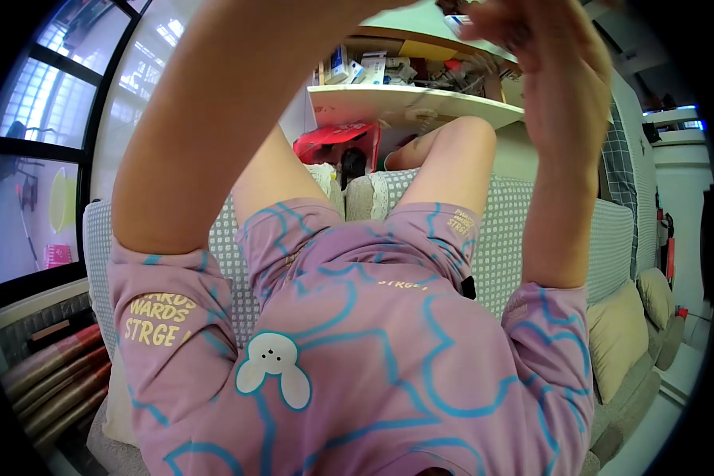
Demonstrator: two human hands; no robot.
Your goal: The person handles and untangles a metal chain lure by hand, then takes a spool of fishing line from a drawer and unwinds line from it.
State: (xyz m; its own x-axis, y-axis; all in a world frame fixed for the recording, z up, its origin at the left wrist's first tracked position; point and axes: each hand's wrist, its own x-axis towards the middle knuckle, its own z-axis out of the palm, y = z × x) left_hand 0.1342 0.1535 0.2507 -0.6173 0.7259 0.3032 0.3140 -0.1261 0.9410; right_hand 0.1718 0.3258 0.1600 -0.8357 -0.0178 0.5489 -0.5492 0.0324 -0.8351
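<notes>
My left arm is raised across the upper left of the head view, and its forearm runs out past the top edge, so my left hand is out of sight. At the upper right my right hand [559, 59] is lifted close to the camera, partly cut off by the top edge. Its fingers are blurred and bend to the left; whether they hold anything I cannot make out. Beyond it stands a cabinet with a drawer or shelf [404, 99] full of small boxes and crumpled items.
I sit on a sofa with a checked cover [504, 230]. A red bag [337, 143] lies beyond my knees. Beige cushions [619, 341] are on the right. Dark-framed glass panels [36, 119] and rolled material [55, 381] stand on the left.
</notes>
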